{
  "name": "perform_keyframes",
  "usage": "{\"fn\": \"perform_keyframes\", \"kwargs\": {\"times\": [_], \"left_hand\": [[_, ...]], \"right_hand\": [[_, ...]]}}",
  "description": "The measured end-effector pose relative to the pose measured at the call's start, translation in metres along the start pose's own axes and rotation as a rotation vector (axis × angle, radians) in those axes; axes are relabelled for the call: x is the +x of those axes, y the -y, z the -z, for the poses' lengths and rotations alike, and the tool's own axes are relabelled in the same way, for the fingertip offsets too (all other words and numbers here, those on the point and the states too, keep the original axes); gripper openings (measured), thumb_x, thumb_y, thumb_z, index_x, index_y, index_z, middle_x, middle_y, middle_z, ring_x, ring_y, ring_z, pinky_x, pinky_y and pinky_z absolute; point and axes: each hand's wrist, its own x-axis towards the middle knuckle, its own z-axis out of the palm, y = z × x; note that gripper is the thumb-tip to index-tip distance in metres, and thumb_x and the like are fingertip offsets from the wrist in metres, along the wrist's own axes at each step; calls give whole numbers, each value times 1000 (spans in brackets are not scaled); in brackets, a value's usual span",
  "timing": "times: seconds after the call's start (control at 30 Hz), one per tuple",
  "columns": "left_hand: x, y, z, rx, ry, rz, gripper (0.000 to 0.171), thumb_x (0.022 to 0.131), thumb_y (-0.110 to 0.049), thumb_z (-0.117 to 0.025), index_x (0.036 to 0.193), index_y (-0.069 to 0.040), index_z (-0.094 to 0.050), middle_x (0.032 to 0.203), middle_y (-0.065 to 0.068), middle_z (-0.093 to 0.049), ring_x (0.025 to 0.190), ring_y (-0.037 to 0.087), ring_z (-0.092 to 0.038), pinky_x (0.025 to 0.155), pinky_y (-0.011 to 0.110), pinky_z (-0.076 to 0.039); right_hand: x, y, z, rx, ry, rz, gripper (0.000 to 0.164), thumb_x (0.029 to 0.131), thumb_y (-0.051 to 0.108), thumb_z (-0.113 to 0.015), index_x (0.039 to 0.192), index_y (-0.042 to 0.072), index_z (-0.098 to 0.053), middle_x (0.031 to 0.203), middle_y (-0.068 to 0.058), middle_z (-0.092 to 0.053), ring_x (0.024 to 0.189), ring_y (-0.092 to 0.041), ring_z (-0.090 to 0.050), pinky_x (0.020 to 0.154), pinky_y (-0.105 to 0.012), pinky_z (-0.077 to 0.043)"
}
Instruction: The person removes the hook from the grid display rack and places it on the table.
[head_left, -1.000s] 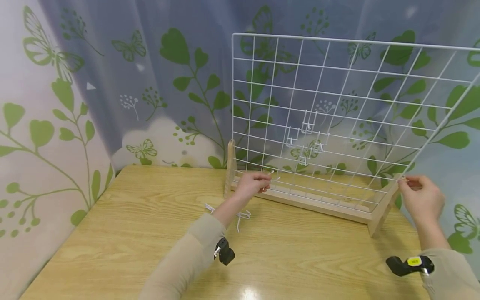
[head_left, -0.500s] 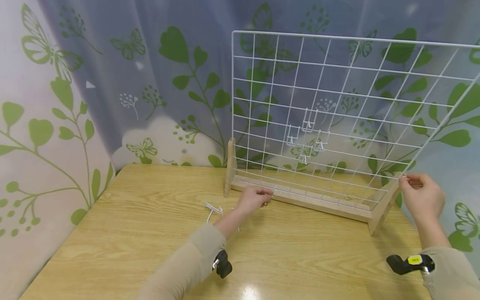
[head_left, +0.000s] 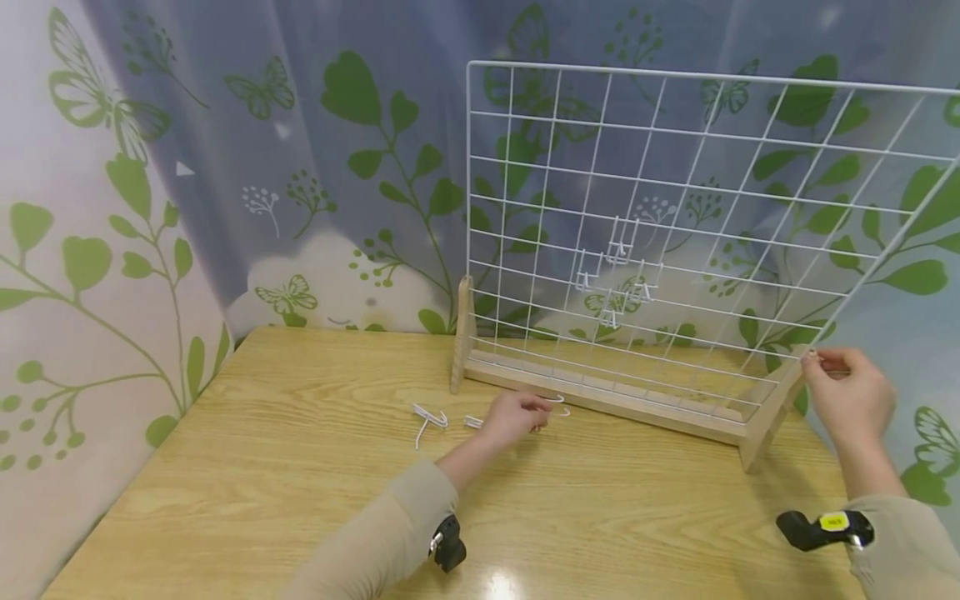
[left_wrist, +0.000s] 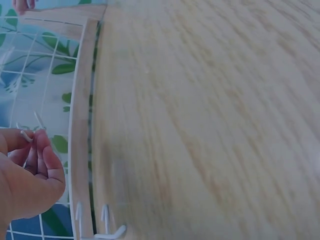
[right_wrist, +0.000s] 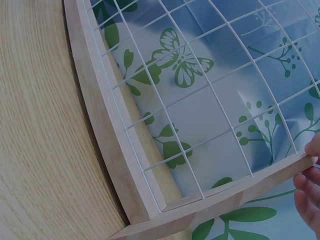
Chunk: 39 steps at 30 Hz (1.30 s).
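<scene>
My left hand [head_left: 513, 419] pinches a white wire hook [head_left: 559, 401] low in front of the stand's base rail; its curved ends stick out past my fingertips. In the left wrist view the same hook's prongs [left_wrist: 39, 120] rise above the thumb and fingers. My right hand [head_left: 855, 396] grips the top of the stand's right wooden upright [head_left: 772, 408], by the grid's edge. The white wire grid [head_left: 558, 197] stands upright in the wooden stand, and several small white hooks [head_left: 618, 252] hang on it near the middle.
On the table [head_left: 300, 475], left of the left hand, lies a white hook [head_left: 430, 416]. Another hook [head_left: 472, 422] is partly hidden behind that hand. The stand's left upright [head_left: 462, 333] is near the back edge, before a patterned curtain [head_left: 360, 208].
My left hand has dropped from in front of the grid's lower rows toward the table, still pinching the hook. My right hand has stayed on the upright.
</scene>
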Motion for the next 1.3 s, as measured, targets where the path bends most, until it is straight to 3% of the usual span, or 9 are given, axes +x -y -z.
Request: {"fn": "perform_keyframes", "kwargs": {"times": [0.57,0.9,1.13,1.3], "left_hand": [[-7,12,-7,114,49,0,15,84,-1,-63,96,1,-71,79,5,-66,63,9,-56,53,17,-43],[-5,20,-7,68,52,61,13,86,-6,-65,96,-2,-72,91,4,-66,62,8,-53,54,18,-43],[-7,24,-8,69,53,72,12,82,-4,-68,93,0,-72,71,5,-65,52,7,-47,49,16,-39],[-7,23,-7,54,62,96,13,83,-2,-66,94,1,-72,71,10,-66,49,7,-47,47,16,-40]], "right_hand": [[-1,-2,-1,1,0,7,42,92,30,-52,119,-1,-57,67,41,-31,61,21,-32,62,-19,-31],[0,-2,-1,-4,7,-3,43,93,31,-51,122,0,-56,72,35,-33,63,20,-31,63,-20,-31],[-1,-1,0,-3,13,-11,43,93,31,-51,122,-1,-56,72,35,-33,63,19,-31,64,-20,-31],[0,0,0,1,0,-9,42,92,30,-52,120,-1,-56,69,38,-32,62,20,-31,63,-19,-30]]}}
